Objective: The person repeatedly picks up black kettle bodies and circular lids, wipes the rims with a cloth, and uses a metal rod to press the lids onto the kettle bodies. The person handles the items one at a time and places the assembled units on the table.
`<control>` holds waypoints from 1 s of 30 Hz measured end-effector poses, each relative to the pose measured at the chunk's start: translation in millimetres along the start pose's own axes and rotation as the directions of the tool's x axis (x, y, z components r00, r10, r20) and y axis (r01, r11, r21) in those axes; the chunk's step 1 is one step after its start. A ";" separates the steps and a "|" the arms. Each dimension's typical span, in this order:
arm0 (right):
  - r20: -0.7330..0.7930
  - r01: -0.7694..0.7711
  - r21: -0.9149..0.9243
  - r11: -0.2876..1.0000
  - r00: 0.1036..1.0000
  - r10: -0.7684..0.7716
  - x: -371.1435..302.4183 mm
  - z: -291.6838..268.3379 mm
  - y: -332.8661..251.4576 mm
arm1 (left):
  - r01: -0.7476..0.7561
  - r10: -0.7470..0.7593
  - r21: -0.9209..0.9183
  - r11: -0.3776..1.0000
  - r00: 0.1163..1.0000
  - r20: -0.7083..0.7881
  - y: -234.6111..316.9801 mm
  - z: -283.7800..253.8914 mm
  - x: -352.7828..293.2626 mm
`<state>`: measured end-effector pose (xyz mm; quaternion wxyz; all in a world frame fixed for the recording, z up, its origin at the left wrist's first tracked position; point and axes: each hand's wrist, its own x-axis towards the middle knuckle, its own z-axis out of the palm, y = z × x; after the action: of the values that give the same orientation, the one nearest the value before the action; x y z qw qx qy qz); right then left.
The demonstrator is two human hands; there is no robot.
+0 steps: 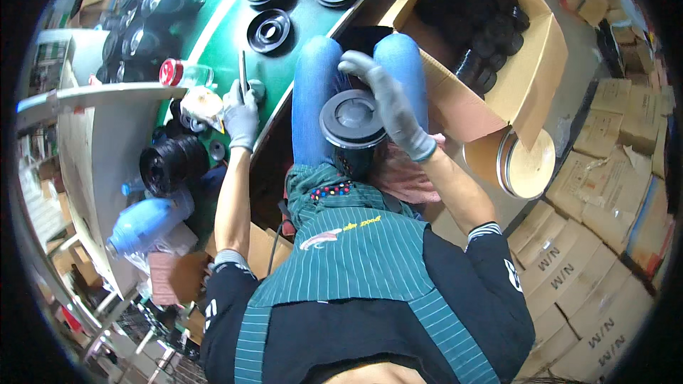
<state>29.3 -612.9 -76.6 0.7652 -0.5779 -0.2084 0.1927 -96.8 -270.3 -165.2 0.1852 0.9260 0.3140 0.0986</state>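
Observation:
A black round part (350, 116) with a ringed, lid-like top rests on my lap between my thighs. My right hand (391, 103), in a grey glove, is at its right side. Its fingers are stretched out together and nothing is in them; whether the palm touches the part's rim I cannot tell. Over the edge of the green table, my gloved left hand (242, 117) is closed round a slim, dark, bar-like tool (242, 67) that points away from me. Further along the table lie several similar black round parts (270, 31).
A jar with a red lid (186, 73) stands left of my left hand. Black spools (173, 163) and a blue bottle (151, 224) are nearer on the left. At right, an open cardboard box (530, 75) holds many black parts, beside a round drum (530, 163) and stacked cartons (569, 270).

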 end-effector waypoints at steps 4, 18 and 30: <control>-0.053 -0.204 0.497 0.844 0.963 0.264 -2.9 -10.8 8.5 | -0.239 0.291 -0.474 0.847 0.956 0.038 72.0 -56.2 2.5; 0.254 -0.251 0.745 0.619 0.963 0.085 20.5 -47.9 32.2 | -0.681 0.651 0.022 0.732 0.709 0.272 257.4 -129.1 -82.6; 0.595 0.467 -0.122 0.876 0.740 -0.312 -54.0 0.8 -69.2 | 0.151 0.725 -0.918 0.366 0.572 0.383 204.2 -17.8 17.9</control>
<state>-12.7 -659.1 -14.9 0.6097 -0.5349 -0.5633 0.1574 23.1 -404.1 -65.1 0.7302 0.6677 -0.0909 -0.1128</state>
